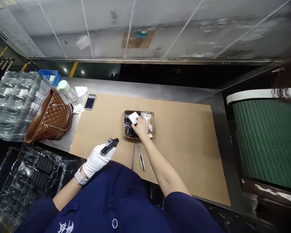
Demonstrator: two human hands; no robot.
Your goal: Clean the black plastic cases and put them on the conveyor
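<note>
My left hand (97,160), in a white glove, grips a small black plastic part (109,146) with a grey piece on top, held low over the near edge of the cardboard. My right hand (142,127) is bare and reaches into a small open cardboard box (153,124). Its thumb and fingers close around a white square piece (133,117); the far fingertips are partly hidden. Many small black parts (129,130) fill the box's left side, and crumpled white paper (146,116) lies in its right side. Just below the box are a utility knife (141,158) and a thin metal ruler (133,157).
Cardboard sheets (184,145) cover the metal table. At left are a phone (90,102), a bottle with a green lid (67,90), tissues (81,91), a brown quilted handbag (53,118), a blue bin (49,76) and stacked clear trays (12,103). A green conveyor belt (269,142) stands right.
</note>
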